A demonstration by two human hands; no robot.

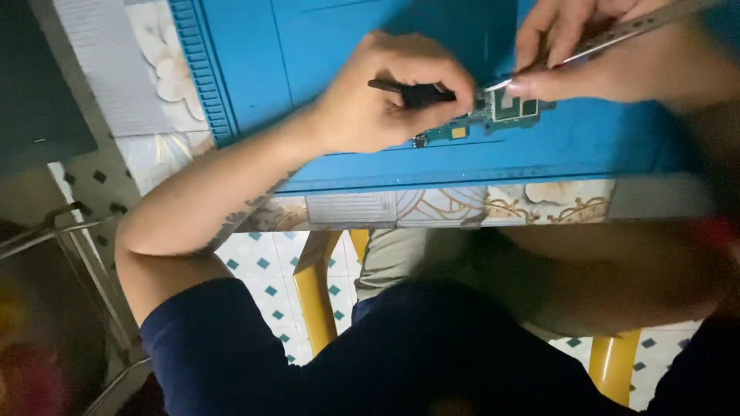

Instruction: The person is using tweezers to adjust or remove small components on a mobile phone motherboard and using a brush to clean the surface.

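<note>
Light is falling brightest on the blue work mat (pixel 324 46), which is glowing in saturated colour, while the picture's lower half is sinking into dimness. The dark blue shirt (pixel 401 354) is blending into shadow with little detail. The left hand (pixel 385 96) is casting a soft shadow onto the mat beneath it. The right forearm (pixel 694 69) is smearing with motion blur, and the tabletop's patterned edge (pixel 539 202) near it is softening too. The left border is lying murky and out of focus. A metal tool (pixel 617 32) is catching a pale glint.
</note>
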